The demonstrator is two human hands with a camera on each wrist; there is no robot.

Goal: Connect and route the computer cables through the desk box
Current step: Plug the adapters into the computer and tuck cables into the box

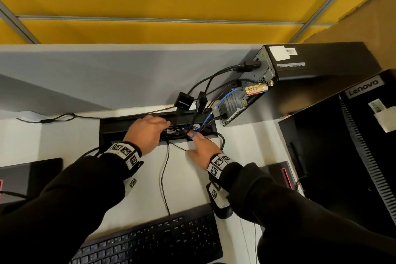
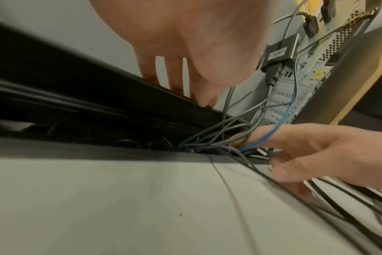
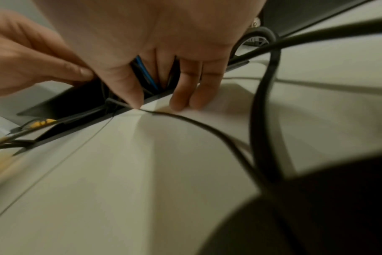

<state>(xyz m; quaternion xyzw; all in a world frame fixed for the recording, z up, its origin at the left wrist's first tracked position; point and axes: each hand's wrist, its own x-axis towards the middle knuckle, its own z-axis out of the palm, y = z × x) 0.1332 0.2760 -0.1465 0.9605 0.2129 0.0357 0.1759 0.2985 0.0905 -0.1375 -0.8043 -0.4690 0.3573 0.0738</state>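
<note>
The black desk box is sunk into the white desk with its lid raised at the back. My left hand holds the lid's top edge, fingers behind it and thumb in front. My right hand reaches in at the box's right end. Its index finger lies straight among grey cables, with the blue cable over it. Middle and ring fingers rest on the desk. The blue cable and black leads run up to the small computer.
Two black adapters hang on leads behind the box. A thin keyboard cable runs from the keyboard to the box. A thick black cable loops by my right hand. A Lenovo monitor stands at right.
</note>
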